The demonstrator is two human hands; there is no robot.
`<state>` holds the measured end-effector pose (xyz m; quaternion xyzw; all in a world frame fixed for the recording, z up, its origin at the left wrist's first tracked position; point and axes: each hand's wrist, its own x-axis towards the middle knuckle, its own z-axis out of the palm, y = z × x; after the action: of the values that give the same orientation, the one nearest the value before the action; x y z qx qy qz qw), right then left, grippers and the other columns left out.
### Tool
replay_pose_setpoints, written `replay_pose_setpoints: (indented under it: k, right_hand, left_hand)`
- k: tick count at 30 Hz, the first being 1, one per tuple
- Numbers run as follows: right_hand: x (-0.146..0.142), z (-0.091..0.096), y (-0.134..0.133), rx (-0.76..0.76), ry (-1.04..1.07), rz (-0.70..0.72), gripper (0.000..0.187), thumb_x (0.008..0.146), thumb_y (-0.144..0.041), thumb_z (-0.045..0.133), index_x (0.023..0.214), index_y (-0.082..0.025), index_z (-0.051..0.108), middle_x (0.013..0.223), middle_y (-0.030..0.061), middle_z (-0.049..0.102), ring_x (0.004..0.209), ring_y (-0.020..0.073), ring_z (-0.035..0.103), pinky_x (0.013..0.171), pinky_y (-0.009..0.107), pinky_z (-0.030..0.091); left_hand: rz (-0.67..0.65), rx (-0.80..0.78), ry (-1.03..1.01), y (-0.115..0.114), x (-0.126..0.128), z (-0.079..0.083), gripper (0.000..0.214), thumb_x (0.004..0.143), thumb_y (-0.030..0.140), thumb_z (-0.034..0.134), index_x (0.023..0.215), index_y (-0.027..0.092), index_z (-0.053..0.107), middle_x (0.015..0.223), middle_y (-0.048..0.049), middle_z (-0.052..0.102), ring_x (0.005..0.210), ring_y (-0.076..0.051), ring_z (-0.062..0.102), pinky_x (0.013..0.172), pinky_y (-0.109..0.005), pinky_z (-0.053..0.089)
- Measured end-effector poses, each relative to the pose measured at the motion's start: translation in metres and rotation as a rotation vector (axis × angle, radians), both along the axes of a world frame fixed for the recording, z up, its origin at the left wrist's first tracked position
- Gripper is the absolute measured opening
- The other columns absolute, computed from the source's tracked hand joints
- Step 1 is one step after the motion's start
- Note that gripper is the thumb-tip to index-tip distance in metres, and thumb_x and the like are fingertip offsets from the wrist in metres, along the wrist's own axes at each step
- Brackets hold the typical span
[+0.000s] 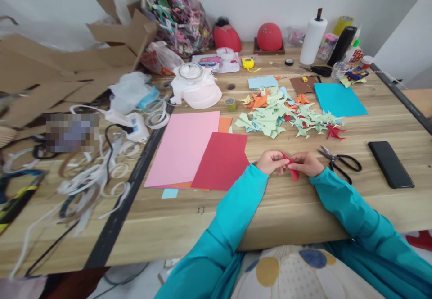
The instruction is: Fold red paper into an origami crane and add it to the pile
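Observation:
My left hand (271, 161) and my right hand (306, 163) meet over the wooden table (286, 209), both pinching a small folded red paper piece (293, 169) between their fingers. Both arms wear teal sleeves. Just left of my hands lie a red sheet (222, 161) and a pink sheet (184, 148) with an orange one under them. Beyond my hands spreads a pile of folded paper shapes (286, 114), mostly pale green with some orange and red.
Black scissors (340, 160) lie right of my right hand, a black phone (390, 164) further right. A blue sheet (338, 99), paper towel roll (312, 40), cardboard (67, 65) and tape rings (118, 168) surround the work area.

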<state>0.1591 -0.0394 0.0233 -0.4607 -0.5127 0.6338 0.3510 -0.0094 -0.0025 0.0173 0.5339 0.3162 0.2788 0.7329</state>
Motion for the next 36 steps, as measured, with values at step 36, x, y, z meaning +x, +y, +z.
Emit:
replay_pose_setpoints:
  k: [36]
  right_hand:
    - [0.003, -0.004, 0.023, -0.027, -0.217, 0.035, 0.038, 0.048, -0.043, 0.076, 0.064, -0.01, 0.065, 0.05, -0.0029, 0.056, 0.044, 0.005, 0.04, 0.041, 0.019, 0.027]
  left_hand:
    - [0.023, 0.097, 0.006, 0.016, 0.011, 0.001, 0.022, 0.061, 0.029, 0.065, 0.059, 0.012, 0.051, 0.036, 0.003, 0.051, 0.028, -0.006, 0.044, 0.032, -0.015, 0.03]
